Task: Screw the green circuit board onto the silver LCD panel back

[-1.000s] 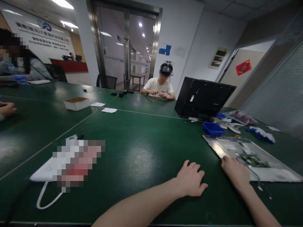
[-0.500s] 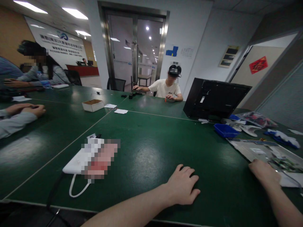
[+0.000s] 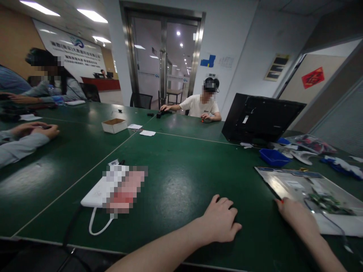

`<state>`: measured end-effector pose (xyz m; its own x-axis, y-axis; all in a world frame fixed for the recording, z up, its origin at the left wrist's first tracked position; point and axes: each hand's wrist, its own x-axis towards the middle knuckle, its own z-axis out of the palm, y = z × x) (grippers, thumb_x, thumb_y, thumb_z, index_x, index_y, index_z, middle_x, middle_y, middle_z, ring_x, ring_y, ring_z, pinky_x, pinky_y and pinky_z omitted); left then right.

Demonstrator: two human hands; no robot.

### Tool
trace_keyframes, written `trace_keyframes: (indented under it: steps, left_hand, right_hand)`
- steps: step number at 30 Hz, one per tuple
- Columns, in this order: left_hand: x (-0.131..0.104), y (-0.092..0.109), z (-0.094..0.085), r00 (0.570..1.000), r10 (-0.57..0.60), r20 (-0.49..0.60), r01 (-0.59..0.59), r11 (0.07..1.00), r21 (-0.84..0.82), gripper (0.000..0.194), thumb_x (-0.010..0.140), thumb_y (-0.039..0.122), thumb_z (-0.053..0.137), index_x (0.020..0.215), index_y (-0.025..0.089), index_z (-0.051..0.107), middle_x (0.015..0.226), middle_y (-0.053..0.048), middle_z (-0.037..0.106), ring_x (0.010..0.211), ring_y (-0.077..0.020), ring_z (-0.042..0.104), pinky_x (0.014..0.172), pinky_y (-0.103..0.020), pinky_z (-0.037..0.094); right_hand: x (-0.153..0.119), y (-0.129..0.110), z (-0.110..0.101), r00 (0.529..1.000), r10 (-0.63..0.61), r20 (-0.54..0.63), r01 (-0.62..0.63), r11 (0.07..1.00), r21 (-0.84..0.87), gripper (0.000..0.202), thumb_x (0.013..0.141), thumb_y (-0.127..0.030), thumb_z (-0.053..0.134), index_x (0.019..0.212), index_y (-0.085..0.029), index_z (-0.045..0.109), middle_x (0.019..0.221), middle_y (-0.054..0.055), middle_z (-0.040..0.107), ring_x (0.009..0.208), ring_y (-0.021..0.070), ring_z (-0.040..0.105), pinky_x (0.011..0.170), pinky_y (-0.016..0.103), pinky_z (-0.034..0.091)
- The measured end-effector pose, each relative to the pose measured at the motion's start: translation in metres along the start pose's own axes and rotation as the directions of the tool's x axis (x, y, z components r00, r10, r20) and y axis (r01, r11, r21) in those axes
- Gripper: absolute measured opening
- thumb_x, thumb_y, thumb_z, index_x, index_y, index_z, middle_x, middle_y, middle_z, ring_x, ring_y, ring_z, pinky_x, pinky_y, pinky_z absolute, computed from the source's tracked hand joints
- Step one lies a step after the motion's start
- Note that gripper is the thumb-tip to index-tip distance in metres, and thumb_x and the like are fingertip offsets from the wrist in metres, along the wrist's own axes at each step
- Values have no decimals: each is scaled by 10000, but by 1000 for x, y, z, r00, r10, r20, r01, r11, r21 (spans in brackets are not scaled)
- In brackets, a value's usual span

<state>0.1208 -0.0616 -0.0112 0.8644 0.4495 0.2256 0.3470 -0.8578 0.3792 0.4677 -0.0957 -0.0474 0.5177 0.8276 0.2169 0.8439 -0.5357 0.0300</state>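
My left hand [image 3: 222, 219] lies palm down on the green table [image 3: 198, 162], fingers spread and nothing held. My right hand [image 3: 296, 215] grips the near left edge of a flat silver display panel [image 3: 272, 185] with a green circuit board [image 3: 323, 200] and a loose cable on top. A small orange-red spot shows by the right fingers; what it belongs to cannot be made out. The undersides of the right fingers are hidden.
A white power bank [image 3: 99, 189] with a looped cable lies at the left. Beyond the panel are a blue tray [image 3: 275, 157] and a black monitor [image 3: 261, 117]. A white box [image 3: 114, 126] stands farther back. A co-worker [image 3: 202, 104] sits opposite; another's hands [image 3: 42, 130] are at left.
My right hand and the display panel have moved left across the table, bringing more of the panel into view. My left hand stays in place. The camera view has shifted slightly.
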Motion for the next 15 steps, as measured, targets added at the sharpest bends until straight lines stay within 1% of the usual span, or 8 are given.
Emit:
trace_keyframes:
  steps: [2,5,7,9,11,13,15]
  left_hand:
    - [1,-3,-4,997,-62,-52,63,998,10,409,960,438,463,1146,119,637,1283,-162,591,1249,-301,494,1106,-553,318]
    - [2,-7,-10,978,-138,-156,141,990,10,383,969,401,445,1175,130,622,1294,-150,586,1258,-287,485,1120,-537,301]
    - [3,-9,-15,963,-168,-209,172,985,1,381,977,388,432,1200,135,608,1313,-141,579,1267,-277,477,1129,-521,292]
    - [4,-13,-20,957,-183,-227,185,983,-15,368,981,374,426,1203,142,606,1314,-130,583,1264,-264,482,1135,-498,290]
    - [6,-17,-24,957,-193,-217,192,981,-27,358,984,361,418,1205,148,603,1305,-119,594,1251,-252,498,1133,-477,299]
    - [8,-23,-29,957,-207,-205,204,978,-35,359,992,350,403,1214,147,598,1294,-112,607,1236,-244,516,1124,-460,317]
    - [11,-31,-34,957,-219,-189,215,976,-43,350,998,324,390,1206,144,606,1265,-106,630,1213,-237,540,1103,-431,350]
  right_hand:
    - [-26,-30,-6,987,-126,100,131,990,-44,450,972,-424,355,819,-131,661,733,191,697,708,337,714,612,398,491]
    - [-68,-80,-24,965,-203,164,214,976,-51,387,978,-427,363,892,-152,621,752,153,701,707,309,718,615,374,496]
    - [-95,-112,-37,950,-274,148,280,960,-21,350,987,-389,351,960,-153,607,842,163,710,737,295,721,619,359,499]
    - [-120,-142,-47,927,-355,117,353,935,36,333,990,-352,333,1035,-152,596,931,181,707,766,284,724,613,343,501]
    - [-142,-168,-54,906,-412,96,403,909,104,310,976,-289,341,1105,-142,582,993,200,700,782,290,725,598,343,503]
    - [-161,-190,-57,883,-464,79,445,878,178,307,954,-272,391,1173,-149,567,1080,217,691,797,296,727,598,342,512]
    - [-175,-208,-59,847,-524,87,486,831,272,372,932,-265,429,1273,-156,527,1180,236,661,780,295,728,581,345,516]
